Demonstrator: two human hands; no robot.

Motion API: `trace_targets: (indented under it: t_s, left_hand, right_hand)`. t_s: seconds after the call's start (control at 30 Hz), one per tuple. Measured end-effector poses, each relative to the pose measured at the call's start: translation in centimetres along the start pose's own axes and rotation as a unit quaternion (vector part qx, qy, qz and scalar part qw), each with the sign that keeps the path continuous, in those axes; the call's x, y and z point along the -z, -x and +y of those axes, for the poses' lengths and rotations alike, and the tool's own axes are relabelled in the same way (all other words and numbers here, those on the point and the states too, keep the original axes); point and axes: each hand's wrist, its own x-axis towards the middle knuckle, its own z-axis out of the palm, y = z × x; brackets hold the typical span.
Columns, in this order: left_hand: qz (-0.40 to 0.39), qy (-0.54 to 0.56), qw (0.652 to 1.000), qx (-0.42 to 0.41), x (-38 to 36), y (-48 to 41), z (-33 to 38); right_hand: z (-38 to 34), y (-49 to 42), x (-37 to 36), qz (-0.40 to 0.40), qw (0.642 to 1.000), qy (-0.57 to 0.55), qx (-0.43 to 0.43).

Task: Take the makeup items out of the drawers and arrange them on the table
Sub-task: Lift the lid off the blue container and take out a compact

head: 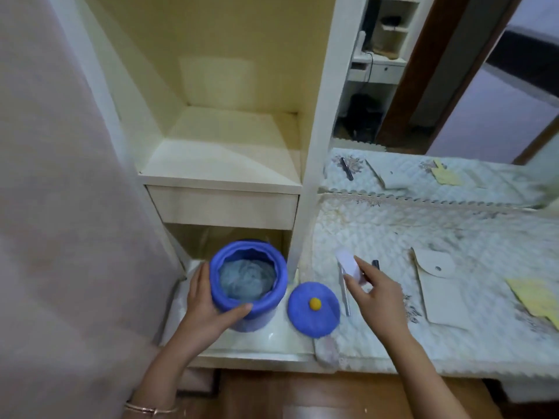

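While the left hand [208, 300] curls its fingers and thumb around the round blue plastic container [248, 284], the right hand [373, 294] pinches a small white item [349, 264] above the quilted surface [423, 237]. Inside the container lies crumpled blue material; its blue lid with a yellow knob [313, 308] rests just beside.

1. Your left hand [208, 300] wraps the side of the open blue container [248, 285], which stands upright; its blue lid [313, 309] lies just beside it, yellow knob up.
2. Your right hand [378, 294] pinches a small white item [349, 263] between thumb and fingers above the quilted tabletop [393, 231].
3. A cream pouch [438, 288] and yellow paper [535, 297] lie further right; a dark pencil [375, 264] lies near your fingers.
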Motion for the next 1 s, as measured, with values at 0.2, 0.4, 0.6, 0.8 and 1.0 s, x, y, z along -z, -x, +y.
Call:
trace_targets:
  t_s: [0.2,0.4,0.6,0.8,1.0]
  left_hand:
    - [0.018,0.009,1.000,0.012,-0.8,0.4,0.6]
    - [0.021,-0.010,0.999,0.024,-0.6,0.2,0.1]
    - [0.020,0.005,0.999,0.027,-0.7,0.4,0.1]
    - [0.016,0.012,1.000,0.024,-0.6,0.4,0.2]
    - [0.030,0.026,0.999,0.003,-0.6,0.3,-0.2]
  right_hand:
    - [7.7,0.0,-1.5,-0.053,0.990,0.130,-0.029]
    - [9.0,-0.8,-3.2,-0.140,0.964,0.223,-0.029]
    - [5.7,-0.4,-5.2,-0.116,0.985,0.127,0.007]
    - [5.1,0.7,-7.7,-0.166,0.977,0.128,0.032]
    - [1.6,1.2,-5.2,-0.051,0.990,0.083,0.104]
